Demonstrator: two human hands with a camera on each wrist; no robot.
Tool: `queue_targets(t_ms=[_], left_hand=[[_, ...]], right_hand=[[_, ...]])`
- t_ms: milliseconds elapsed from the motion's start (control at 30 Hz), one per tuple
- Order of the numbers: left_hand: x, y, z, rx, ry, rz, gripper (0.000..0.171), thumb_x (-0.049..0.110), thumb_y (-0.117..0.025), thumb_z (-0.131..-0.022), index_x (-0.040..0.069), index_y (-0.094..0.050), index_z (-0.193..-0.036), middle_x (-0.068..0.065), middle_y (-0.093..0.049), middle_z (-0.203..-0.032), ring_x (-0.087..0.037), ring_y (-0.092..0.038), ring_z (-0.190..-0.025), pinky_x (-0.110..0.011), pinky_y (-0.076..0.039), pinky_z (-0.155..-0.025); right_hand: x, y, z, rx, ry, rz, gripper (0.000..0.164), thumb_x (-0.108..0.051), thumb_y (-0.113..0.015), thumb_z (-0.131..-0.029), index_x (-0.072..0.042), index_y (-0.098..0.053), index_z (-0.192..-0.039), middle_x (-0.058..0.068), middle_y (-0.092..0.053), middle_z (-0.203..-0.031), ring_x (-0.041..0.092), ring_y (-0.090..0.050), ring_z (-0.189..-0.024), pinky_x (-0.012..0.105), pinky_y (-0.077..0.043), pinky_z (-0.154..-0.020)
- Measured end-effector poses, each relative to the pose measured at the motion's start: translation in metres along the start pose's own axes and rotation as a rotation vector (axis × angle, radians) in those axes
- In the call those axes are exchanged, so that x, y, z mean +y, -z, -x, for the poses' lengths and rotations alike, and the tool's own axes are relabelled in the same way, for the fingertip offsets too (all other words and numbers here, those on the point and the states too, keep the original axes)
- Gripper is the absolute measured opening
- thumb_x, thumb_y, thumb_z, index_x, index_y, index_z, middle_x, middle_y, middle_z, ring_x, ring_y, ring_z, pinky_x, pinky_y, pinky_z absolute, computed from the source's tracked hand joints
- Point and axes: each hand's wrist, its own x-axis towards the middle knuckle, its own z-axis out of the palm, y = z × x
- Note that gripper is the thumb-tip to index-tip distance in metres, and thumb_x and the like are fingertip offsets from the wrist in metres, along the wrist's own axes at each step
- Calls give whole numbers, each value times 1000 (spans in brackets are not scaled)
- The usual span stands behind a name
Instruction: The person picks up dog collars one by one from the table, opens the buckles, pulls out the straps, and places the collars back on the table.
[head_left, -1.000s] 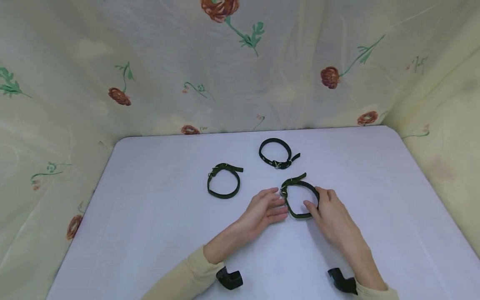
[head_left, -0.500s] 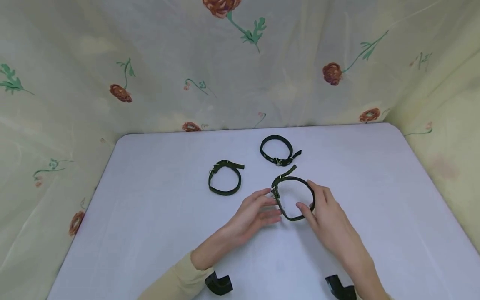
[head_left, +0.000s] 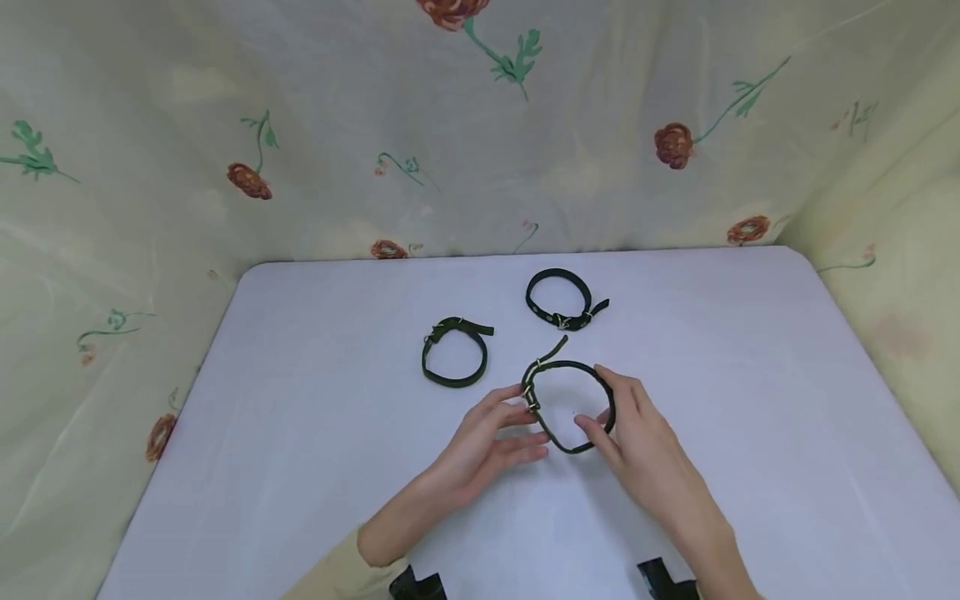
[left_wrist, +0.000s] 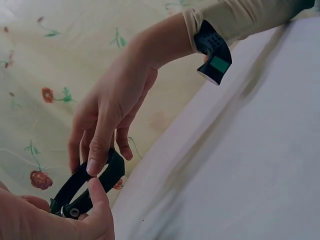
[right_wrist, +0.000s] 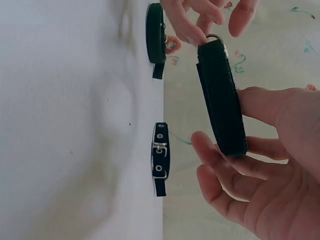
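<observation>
Lifted off the white table, a dark green buckled dog collar forms a tilted loop between the two hands. My right hand grips its right side, thumb toward the inside of the loop and fingers around the band. On the opposite side, by the metal buckle and ring, my left hand touches the strap with loosely extended fingertips. The right wrist view shows the held band side on, with left fingertips close at the ring. In the left wrist view my left hand partly covers the buckle end.
Two more buckled collars lie on the white table: a green one to the left and a darker one with metal eyelets farther back. Flower-printed cloth hangs along the table's back and sides. Both wrists carry black camera mounts.
Both hands have brought the held collar leftward and toward the body, raising it and turning its buckle side nearer. The left fingers have come onto the buckle side. The other two collars stay put.
</observation>
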Motion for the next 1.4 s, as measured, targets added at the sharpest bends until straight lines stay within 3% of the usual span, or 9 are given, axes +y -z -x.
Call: queue_targets(t_ms=[233,433,600,733,833,967,1133,1300,1400], left_hand=[[2,9,15,105,-109,-197,47,34,-61,-109,17,-50,-152,-16,-59,-139,-23,-76,-103,-40,-67,-91],[-2,15,34,205,-221,-355,44,42,-66,-108,17,-54,-142,-23,-69,-130,-17,-75,-90,-39,-67,-82],[-8,19,46,285,-282,-411,38,43,-67,-107,18,-57,-134,-23,-73,-121,-16,-72,-86,-34,-66,-79],[-8,22,51,324,-343,-458,31,44,-66,-107,25,-62,-132,-21,-74,-119,-16,-73,-86,-32,-65,-79],[-5,25,52,345,-419,-554,24,42,-66,-108,34,-66,-131,-13,-76,-119,-14,-74,-89,-31,-64,-83],[-1,28,52,350,-548,-693,21,36,-68,-107,38,-68,-128,3,-76,-119,-11,-73,-96,-28,-61,-86],[-3,31,49,294,-715,-825,17,30,-70,-107,30,-70,-124,10,-78,-117,-9,-73,-98,-28,-62,-84],[-7,31,50,236,-798,-889,15,28,-74,-104,27,-71,-119,11,-78,-111,-6,-73,-93,-28,-64,-83],[-7,30,51,223,-843,-948,15,27,-76,-103,25,-71,-118,10,-77,-111,-6,-72,-94,-31,-64,-84]], right_hand=[[-8,-7,2,-17,28,-40,66,-28,-71,-106,-7,-41,-161,14,-62,-139,20,-65,-94,37,-56,-79],[-21,-13,2,-5,81,-108,57,-14,-69,-107,-9,-46,-158,9,-69,-130,20,-75,-104,35,-65,-81],[-26,-17,5,-18,117,-156,55,-14,-71,-105,-12,-50,-156,4,-71,-126,13,-76,-99,31,-65,-84],[-27,-17,4,-29,125,-182,54,-18,-72,-105,-12,-51,-154,1,-72,-126,13,-75,-105,32,-65,-86],[-28,-16,1,-26,133,-204,52,-19,-72,-105,-11,-53,-153,0,-75,-124,14,-75,-109,32,-64,-88],[-32,-16,-2,-20,148,-258,47,-17,-73,-105,-10,-55,-148,-3,-79,-116,8,-74,-103,30,-63,-86],[-38,-16,-2,-52,132,-372,45,-22,-75,-104,-20,-58,-145,-13,-77,-106,1,-69,-91,26,-57,-77],[-43,-16,0,-80,90,-470,49,-26,-80,-100,-25,-58,-143,-16,-77,-104,0,-72,-93,28,-59,-83],[-45,-16,0,-89,117,-486,44,-25,-81,-99,-24,-60,-138,-16,-77,-106,1,-73,-94,29,-60,-83]])
